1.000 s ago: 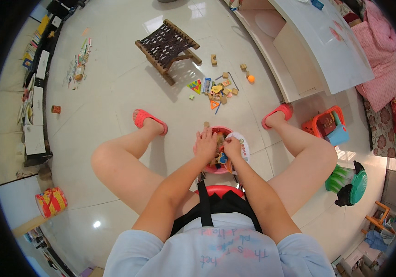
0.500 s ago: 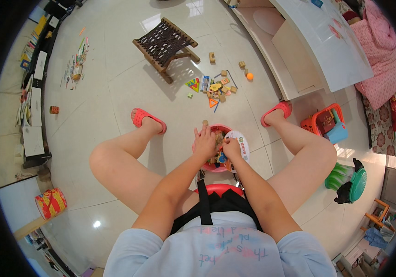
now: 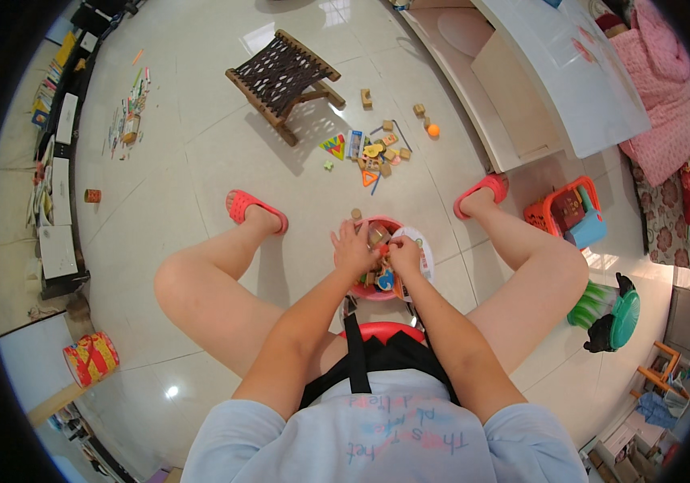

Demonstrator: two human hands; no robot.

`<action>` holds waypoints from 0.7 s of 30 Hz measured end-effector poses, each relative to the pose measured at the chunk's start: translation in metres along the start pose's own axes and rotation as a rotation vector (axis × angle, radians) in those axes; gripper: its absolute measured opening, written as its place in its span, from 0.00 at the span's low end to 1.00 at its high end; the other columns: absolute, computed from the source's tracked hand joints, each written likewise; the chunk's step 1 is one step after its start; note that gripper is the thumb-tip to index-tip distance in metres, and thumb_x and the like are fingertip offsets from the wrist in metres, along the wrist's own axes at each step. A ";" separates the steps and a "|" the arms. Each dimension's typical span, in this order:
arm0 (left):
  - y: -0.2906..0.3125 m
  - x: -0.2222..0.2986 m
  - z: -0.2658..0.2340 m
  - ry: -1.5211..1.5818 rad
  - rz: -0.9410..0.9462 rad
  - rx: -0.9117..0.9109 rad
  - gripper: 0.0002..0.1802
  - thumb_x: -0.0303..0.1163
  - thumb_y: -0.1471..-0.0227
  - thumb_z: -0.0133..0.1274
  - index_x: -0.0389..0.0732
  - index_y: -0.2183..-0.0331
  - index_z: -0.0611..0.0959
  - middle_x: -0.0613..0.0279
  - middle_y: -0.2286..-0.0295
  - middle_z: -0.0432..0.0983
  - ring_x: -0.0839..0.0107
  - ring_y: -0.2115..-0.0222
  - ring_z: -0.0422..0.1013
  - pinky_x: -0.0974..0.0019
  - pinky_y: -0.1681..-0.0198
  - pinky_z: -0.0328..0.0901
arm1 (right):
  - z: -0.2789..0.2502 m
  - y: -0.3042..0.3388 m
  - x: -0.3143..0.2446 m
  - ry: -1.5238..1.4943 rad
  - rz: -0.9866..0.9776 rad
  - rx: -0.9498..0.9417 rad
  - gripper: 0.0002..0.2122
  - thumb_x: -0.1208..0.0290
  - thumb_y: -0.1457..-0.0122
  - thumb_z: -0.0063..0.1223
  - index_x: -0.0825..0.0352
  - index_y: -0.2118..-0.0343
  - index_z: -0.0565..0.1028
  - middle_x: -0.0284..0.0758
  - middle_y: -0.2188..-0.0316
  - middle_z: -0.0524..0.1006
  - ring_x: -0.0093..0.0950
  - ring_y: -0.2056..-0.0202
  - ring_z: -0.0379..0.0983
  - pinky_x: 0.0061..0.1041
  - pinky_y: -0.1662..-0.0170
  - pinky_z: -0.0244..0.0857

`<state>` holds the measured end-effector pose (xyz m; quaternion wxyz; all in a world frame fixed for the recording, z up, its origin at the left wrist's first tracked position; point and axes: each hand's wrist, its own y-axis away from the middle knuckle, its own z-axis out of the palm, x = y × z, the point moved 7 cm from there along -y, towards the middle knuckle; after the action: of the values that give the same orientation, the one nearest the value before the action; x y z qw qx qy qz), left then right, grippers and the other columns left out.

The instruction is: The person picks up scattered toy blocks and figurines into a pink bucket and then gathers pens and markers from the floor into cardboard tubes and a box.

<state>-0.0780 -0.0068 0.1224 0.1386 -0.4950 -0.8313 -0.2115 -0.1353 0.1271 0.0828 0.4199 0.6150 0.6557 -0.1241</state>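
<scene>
Pink tub (image 3: 375, 298) of small toys, at the centre of the frame, has a white oval card (image 3: 426, 244) on its right side. Left hand (image 3: 353, 247) spreads its fingers over the tub's left rim; right hand (image 3: 405, 255) bunches its fingers by the card, and whether they pinch anything I cannot tell. Wooden blocks (image 3: 386, 170) and an orange ball (image 3: 433, 130) lie at upper centre.

There are two hands (image 3: 353, 249) (image 3: 405, 255), two red clogs (image 3: 239, 204) (image 3: 498, 189), one pink tub (image 3: 377, 297), one woven stool (image 3: 282, 74) and one orange ball (image 3: 433, 130).
</scene>
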 end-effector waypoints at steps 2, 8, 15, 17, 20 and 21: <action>-0.002 -0.002 0.001 0.024 0.009 -0.021 0.37 0.42 0.70 0.58 0.41 0.54 0.66 0.48 0.54 0.56 0.52 0.49 0.49 0.39 0.49 0.40 | -0.016 0.005 -0.010 -0.022 -0.013 0.218 0.06 0.73 0.56 0.49 0.68 0.75 0.73 0.40 0.78 0.75 0.32 0.75 0.72 0.29 0.70 0.65; -0.033 -0.036 -0.010 0.333 -0.101 0.219 0.22 0.33 0.65 0.52 0.37 0.63 0.72 0.51 0.61 0.65 0.55 0.56 0.60 0.55 0.53 0.55 | -0.028 -0.042 -0.013 -0.269 -0.026 0.310 0.04 0.77 0.55 0.47 0.69 0.76 0.73 0.38 0.80 0.74 0.28 0.77 0.71 0.25 0.72 0.65; -0.077 -0.129 0.044 0.256 -0.435 -0.136 0.17 0.35 0.65 0.53 0.35 0.70 0.76 0.48 0.67 0.72 0.54 0.66 0.68 0.58 0.63 0.63 | -0.010 -0.124 -0.030 -0.083 -0.053 0.151 0.08 0.75 0.58 0.48 0.69 0.72 0.72 0.39 0.80 0.74 0.33 0.76 0.71 0.27 0.70 0.65; -0.090 -0.133 0.064 0.256 -0.475 -0.314 0.18 0.37 0.66 0.55 0.34 0.70 0.76 0.47 0.68 0.72 0.55 0.67 0.69 0.58 0.64 0.64 | 0.003 -0.148 -0.028 -0.003 -0.032 0.060 0.11 0.75 0.59 0.50 0.69 0.69 0.71 0.40 0.79 0.73 0.33 0.75 0.71 0.27 0.69 0.65; -0.105 -0.124 0.087 0.172 -0.498 -0.469 0.25 0.40 0.70 0.59 0.34 0.68 0.75 0.46 0.66 0.72 0.55 0.67 0.70 0.59 0.64 0.64 | 0.022 -0.174 -0.019 0.145 0.068 0.009 0.19 0.73 0.60 0.53 0.67 0.61 0.67 0.42 0.67 0.72 0.36 0.66 0.70 0.29 0.62 0.63; -0.108 -0.124 0.093 0.152 -0.483 -0.489 0.26 0.40 0.72 0.60 0.34 0.68 0.74 0.46 0.67 0.72 0.55 0.66 0.70 0.59 0.63 0.64 | 0.030 -0.177 -0.029 0.190 0.035 -0.029 0.22 0.74 0.62 0.54 0.65 0.58 0.65 0.43 0.61 0.68 0.37 0.61 0.66 0.29 0.60 0.62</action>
<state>-0.1170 -0.1016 -0.0368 0.0235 -0.2854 -0.8364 -0.4673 -0.2883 0.0489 0.0223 0.3669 0.6292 0.6835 -0.0482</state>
